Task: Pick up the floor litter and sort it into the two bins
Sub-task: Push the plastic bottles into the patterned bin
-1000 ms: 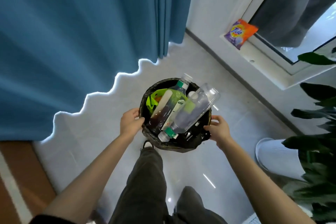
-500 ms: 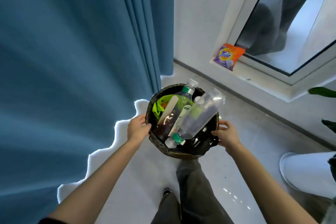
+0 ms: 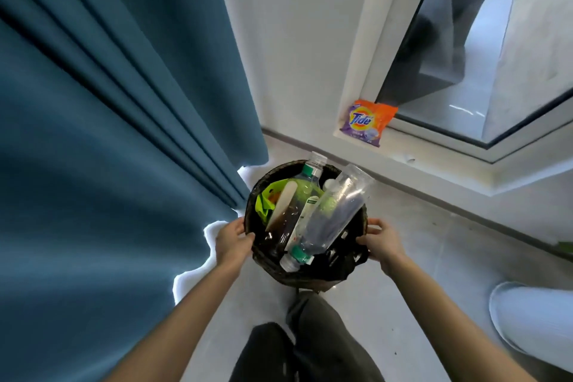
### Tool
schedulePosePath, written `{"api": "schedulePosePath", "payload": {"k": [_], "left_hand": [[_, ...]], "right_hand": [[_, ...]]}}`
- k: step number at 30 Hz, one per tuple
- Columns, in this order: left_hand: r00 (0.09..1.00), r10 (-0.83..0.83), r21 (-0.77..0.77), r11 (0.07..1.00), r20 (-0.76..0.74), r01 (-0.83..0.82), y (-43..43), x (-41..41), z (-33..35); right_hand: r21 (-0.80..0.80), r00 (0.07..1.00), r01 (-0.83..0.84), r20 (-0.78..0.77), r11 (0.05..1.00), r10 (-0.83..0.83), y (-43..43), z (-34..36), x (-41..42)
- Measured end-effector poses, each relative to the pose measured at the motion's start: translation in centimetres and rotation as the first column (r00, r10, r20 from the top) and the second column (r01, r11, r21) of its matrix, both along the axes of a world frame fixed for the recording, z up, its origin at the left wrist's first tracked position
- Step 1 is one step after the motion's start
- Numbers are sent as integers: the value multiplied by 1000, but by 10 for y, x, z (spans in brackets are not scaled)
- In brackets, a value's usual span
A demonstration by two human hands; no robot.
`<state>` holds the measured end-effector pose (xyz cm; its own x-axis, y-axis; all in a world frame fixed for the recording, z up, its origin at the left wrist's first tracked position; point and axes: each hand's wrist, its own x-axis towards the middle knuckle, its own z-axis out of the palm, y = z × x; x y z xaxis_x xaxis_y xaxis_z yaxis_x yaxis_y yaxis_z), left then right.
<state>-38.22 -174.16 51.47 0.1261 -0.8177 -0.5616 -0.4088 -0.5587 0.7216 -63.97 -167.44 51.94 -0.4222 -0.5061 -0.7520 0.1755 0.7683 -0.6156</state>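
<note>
Head view: the bin (image 3: 280, 271), a dark round basket with a black liner, sits straight ahead between the two hands. The left grip (image 3: 234, 242) holds its left side, thumb hooked over the rim and fingers curled against the outer wall. The right grip (image 3: 379, 242) holds the opposite side, fingers and thumb bent round the wall and the bunched liner. Neither hand holds anything else. Judging by the trouser leg (image 3: 319, 329) showing directly beneath it, the bin is being carried off the floor (image 3: 409, 263) rather than standing on it.

The litter is already inside. A big clear bottle (image 3: 338, 214) lies slantwise, its capped neck toward the person at the near side and its base poking out over the far right rim. A bottle of brown drink (image 3: 280, 220) lies beside it to the left, neck pointing away, with a green wrapper (image 3: 263, 201) against the left wall.

The load leans to the far right, so the right grip carries the overhanging end, and any tilt that way could let the clear bottle slide out.

A detergent packet (image 3: 367, 122) rests on the window sill (image 3: 412, 161), ahead and right of the bin and nearer the right hand. A white round container (image 3: 533, 316) stands at the right edge. I cannot tell whether it is the second bin. A blue curtain (image 3: 93, 133) hangs close on the left.
</note>
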Motion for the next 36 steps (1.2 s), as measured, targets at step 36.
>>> {"api": "schedulePosePath", "payload": {"k": [36], "left_hand": [[996, -22, 322, 947, 84, -6, -347, -197, -388]], "right_hand": [[326, 851, 308, 325, 894, -412, -272, -377, -167]]}}
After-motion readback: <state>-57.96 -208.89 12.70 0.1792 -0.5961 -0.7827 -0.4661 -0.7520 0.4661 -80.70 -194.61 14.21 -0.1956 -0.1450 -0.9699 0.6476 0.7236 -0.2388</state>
